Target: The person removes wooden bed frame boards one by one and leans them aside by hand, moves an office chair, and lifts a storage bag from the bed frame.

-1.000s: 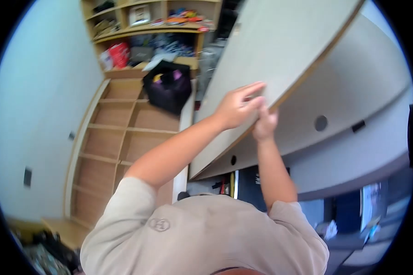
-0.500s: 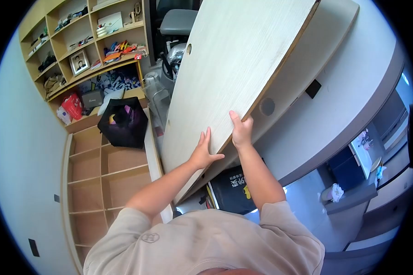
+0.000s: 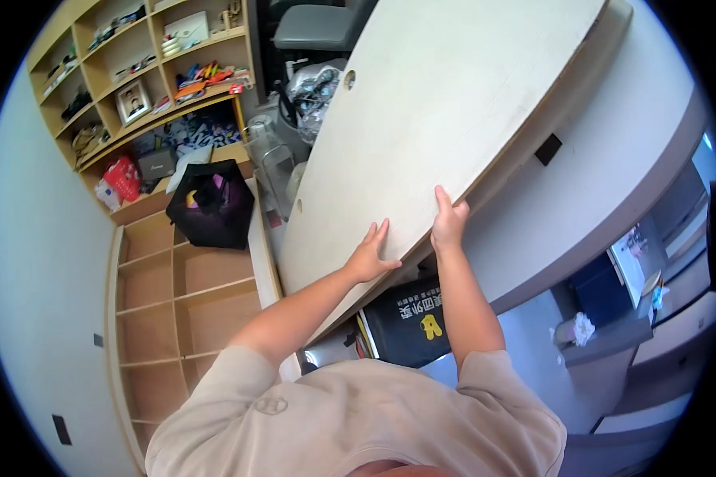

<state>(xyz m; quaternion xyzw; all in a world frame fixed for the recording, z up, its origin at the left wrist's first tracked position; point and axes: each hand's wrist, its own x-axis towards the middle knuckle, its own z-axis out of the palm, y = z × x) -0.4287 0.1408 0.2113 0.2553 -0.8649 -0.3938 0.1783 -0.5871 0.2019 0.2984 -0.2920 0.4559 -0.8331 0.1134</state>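
A large pale wooden board [image 3: 422, 119], with small round holes near its left edge, leans upright in front of me. My right hand [image 3: 451, 222] grips the board's right edge, thumb on the front face and fingers wrapped behind it. Lower down and to the left, my left hand [image 3: 371, 253] lies against the face with fingers spread and its thumb stretched toward that edge. A second pale panel [image 3: 569, 99] stands close behind, mostly covered by the board.
An open wooden bed frame [image 3: 147, 286] with several compartments lies at left, a black fabric bin [image 3: 211, 208] on its far end. Beyond are filled shelves [image 3: 143, 60] and a grey chair [image 3: 314, 28]. A black printed bag [image 3: 406, 322] sits below the board, near the wall [image 3: 597, 191].
The board has swung to the right, closing most of the gap to the panel behind and hiding its grey round spot. Both hands have moved right with it. More of the black bag shows.
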